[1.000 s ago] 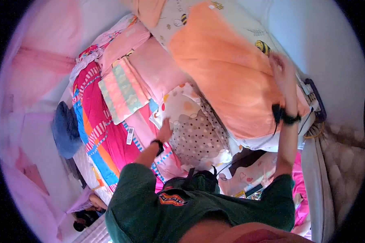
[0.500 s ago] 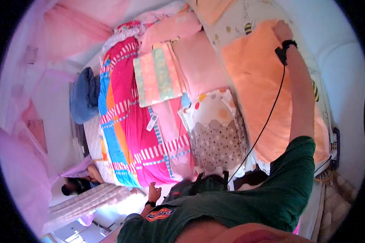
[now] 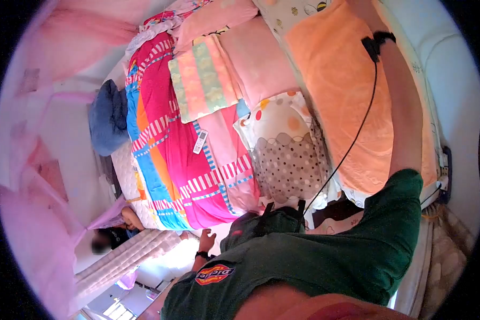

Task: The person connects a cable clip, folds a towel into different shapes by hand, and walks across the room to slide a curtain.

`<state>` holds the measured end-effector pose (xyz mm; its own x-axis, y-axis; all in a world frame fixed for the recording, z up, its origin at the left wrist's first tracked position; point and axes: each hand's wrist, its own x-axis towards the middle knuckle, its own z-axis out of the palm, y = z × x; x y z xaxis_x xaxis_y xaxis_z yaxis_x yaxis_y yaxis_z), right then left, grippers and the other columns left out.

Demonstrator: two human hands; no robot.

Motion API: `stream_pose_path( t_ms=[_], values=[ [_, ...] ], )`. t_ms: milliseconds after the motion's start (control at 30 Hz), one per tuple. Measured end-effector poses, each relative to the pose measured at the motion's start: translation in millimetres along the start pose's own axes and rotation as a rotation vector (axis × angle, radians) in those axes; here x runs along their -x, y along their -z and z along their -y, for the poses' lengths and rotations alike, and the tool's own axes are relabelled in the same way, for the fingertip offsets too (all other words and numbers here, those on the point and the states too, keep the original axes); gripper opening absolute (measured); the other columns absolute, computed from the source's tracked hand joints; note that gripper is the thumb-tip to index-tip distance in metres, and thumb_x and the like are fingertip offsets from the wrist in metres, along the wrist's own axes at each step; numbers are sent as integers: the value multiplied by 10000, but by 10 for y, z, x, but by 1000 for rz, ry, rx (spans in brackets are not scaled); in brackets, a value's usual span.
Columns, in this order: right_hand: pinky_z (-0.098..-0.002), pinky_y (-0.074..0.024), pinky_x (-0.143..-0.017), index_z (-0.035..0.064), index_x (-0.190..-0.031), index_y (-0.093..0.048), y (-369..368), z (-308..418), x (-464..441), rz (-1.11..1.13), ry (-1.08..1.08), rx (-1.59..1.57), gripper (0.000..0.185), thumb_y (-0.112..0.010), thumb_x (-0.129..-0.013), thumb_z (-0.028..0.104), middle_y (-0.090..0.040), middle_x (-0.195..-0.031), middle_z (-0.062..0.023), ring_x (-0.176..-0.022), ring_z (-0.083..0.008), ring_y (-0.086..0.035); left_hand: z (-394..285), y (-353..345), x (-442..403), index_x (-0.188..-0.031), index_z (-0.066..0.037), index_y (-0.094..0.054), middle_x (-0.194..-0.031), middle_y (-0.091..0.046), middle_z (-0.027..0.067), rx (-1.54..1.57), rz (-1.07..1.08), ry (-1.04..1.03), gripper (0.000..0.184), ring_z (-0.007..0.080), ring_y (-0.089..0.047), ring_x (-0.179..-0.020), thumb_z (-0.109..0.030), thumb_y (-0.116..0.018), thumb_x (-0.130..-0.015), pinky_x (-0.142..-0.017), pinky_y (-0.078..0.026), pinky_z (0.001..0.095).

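My right hand [image 3: 365, 12] is at the upper right, over the far end of an orange blanket [image 3: 341, 101] spread on the bed. The frame's top edge cuts off its fingers. A black band with a small device [image 3: 372, 49] sits on that wrist, and a black cable runs from it towards my body. My left hand [image 3: 207, 242] hangs low beside the bed's near edge, fingers apart and holding nothing. A magenta striped quilt [image 3: 162, 106] lies just beyond it. Close to my body lies a folded dotted cloth piece [image 3: 288, 165].
On the bed are a folded striped towel [image 3: 205, 80], a pink pillow [image 3: 256, 58] and a white remote control [image 3: 200, 142]. A blue bundle [image 3: 108, 117] sits at the left edge. Another person [image 3: 112, 238] is at the lower left, past pink netting [image 3: 26, 240].
The bed has shifted upward in view. My right hand has gone partly out of frame at the top, and the orange blanket looks smoother. My left hand stays low and open.
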<state>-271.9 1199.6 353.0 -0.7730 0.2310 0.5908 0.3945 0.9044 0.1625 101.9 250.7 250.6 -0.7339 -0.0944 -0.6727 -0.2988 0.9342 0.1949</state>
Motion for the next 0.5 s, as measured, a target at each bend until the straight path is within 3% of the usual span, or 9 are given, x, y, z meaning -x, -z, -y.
stream_pose_path(
  t_ms=[133, 233, 267, 300, 333, 367, 400, 467, 500],
  values=[
    [-388, -300, -1049, -5, -1237, -433, 784, 366, 495, -244, 116, -452, 424, -495, -879, 213, -449, -1295, -202, -1230, -349, -389, -31, 24, -373, -1029, -10, -526, -999, -607, 175, 64, -53, -139, 381, 326, -579, -967, -243, -676, -768, -821, -458, 400],
    [-338, -294, -1058, -22, -1296, -383, 1199, 503, 1341, 73, 131, -645, 426, -468, -921, 162, -369, -1377, -157, -1272, -259, -351, -422, 106, -534, -1019, -16, -542, -944, -595, 177, -2, -73, -437, 328, 333, -580, -909, -260, -628, -819, -780, -472, 408],
    [-320, -341, -1020, -26, -1272, -418, 1475, 740, 1642, 159, -187, -1156, 384, -470, -927, 135, -451, -1312, -153, -1222, -236, -416, -614, 111, -589, -1038, -23, -538, -968, -585, 196, -32, -23, -365, 332, 366, -564, -927, -286, -579, -841, -794, -462, 439],
    [-317, -278, -1070, -15, -1289, -413, 1565, 917, 2063, 252, -490, -1484, 391, -437, -935, 149, -350, -1395, -152, -1288, -253, -327, -759, 128, -669, -1057, -29, -535, -992, -575, 216, -60, 39, -295, 343, 400, -549, -945, -312, -531, -864, -809, -452, 470],
    [-320, -316, -1046, -5, -1296, -419, 1809, 1107, 2278, 501, -412, -860, 389, -417, -949, 172, -392, -1362, -166, -1262, -257, -369, -871, 165, -758, -1070, -20, -532, -980, -585, 227, -65, 63, -385, 344, 414, -544, -957, -292, -526, -860, -810, -450, 472],
    [-332, -366, -1010, -3, -1260, -465, 1159, 902, 3036, 505, -206, -648, 366, -414, -954, 193, -481, -1275, -188, -1205, -276, -441, -1481, 565, -512, -1068, 1, -533, -979, -597, 229, -77, 174, -334, 347, 397, -560, -946, -264, -544, -846, -795, -460, 450],
    [-298, -438, -890, -20, -1200, -489, 1631, 1358, 3279, 354, -531, -1191, 333, -528, -906, 132, -542, -1176, -134, -1044, -177, -517, -1446, 456, -647, -1058, 6, -535, -978, -601, 223, -8, 144, -353, 341, 387, -568, -934, -249, -557, -834, -789, -461, 443],
    [-254, -446, -783, -9, -1138, -531, 1735, 1754, 4001, 559, -789, -1228, 275, -512, -884, 96, -586, -1067, -73, -893, -150, -548, -1497, 400, -885, -1048, 11, -538, -977, -604, 217, 51, 117, -409, 335, 377, -576, -923, -234, -569, -822, -783, -462, 435],
    [-331, -468, -783, -12, -1020, -579, 1745, 1902, 4386, 590, -579, -1046, 210, -506, -865, 109, -616, -988, -96, -884, -193, -571, -1588, 414, -933, -1040, 9, -540, -966, -608, 211, 31, 100, -479, 329, 367, -582, -910, -227, -579, -815, -774, -464, 429]
  ],
)
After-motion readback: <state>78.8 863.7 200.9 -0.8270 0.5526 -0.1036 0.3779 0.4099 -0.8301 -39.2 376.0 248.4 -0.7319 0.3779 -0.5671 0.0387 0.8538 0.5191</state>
